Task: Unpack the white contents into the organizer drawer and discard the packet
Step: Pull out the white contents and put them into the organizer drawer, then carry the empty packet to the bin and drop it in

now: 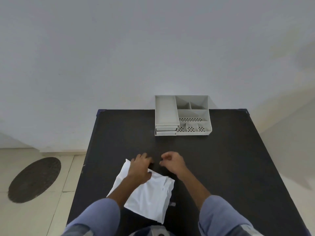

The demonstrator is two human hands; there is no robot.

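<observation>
1. We see the white packet (150,196) lying flat on the black table (230,167), at about six o'clock from the table's middle, close to our body; its far corner sits under the left hand (140,167).

2. The left hand rests palm down on the packet's far edge, fingers loosely together and curled over that edge toward the table; whether they pinch the film or only press it we cannot tell.

3. The right hand (172,163) hovers just beside the packet at about one o'clock from it, thumb and forefinger curled toward each other as if pinching; we cannot tell whether anything small sits between them.

4. We judge the packet light and soft; its creased, wrinkled right side suggests thin, slippery plastic film that will buckle rather than hold shape; the contents do not show, so their weight stays a guess.

5. We would take hold at an edge or corner, one hand pinning the body while the other pinches the far edge to open it; a grip in the middle would likely only bunch the film.

6. The grey desk organizer (183,114) stands at twelve o'clock on the table's far edge, well apart from the packet; its drawers (166,130) sit at its left front.

7. Counted: one packet; one organizer; two stacked drawer fronts visible, both appearing closed; two hands; no white contents in view yet.
</observation>
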